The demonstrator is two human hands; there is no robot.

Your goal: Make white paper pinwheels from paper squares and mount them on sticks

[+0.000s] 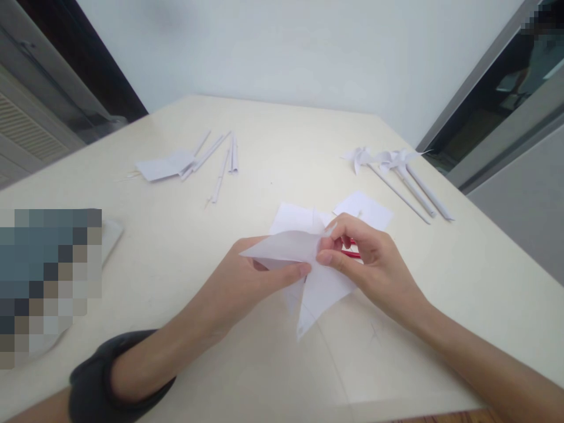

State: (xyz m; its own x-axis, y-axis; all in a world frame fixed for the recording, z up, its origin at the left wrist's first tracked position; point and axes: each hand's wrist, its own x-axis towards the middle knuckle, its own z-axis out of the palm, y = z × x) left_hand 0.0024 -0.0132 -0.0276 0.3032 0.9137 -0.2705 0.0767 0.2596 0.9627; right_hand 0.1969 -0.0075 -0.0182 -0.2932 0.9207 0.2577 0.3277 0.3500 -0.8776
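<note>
Paper (308, 276), white and partly folded, sits at centre frame, held just above the table (185, 247) between both hands. Left hand (253, 276) comes in from lower left; thumb lies on top of the folded flap, fingers underneath, pinching it. Right hand (368, 261) comes in from lower right; thumb and forefinger are closed on the same fold, tips almost meeting the left thumb. One pointed corner of the paper hangs down toward the lower centre. A dark band (94, 379) wraps the left forearm.

Under the right hand: a red object (351, 252), mostly hidden, cannot tell what it is. Loose white sheets (365, 208) lie flat just behind the hands. Upper right: finished paper pinwheels (388, 160) on long sticks, lying side by side. Upper left: a small sheet stack (165, 165) with rolled paper sticks (220, 170) beside it. Left edge of frame is blurred out
</note>
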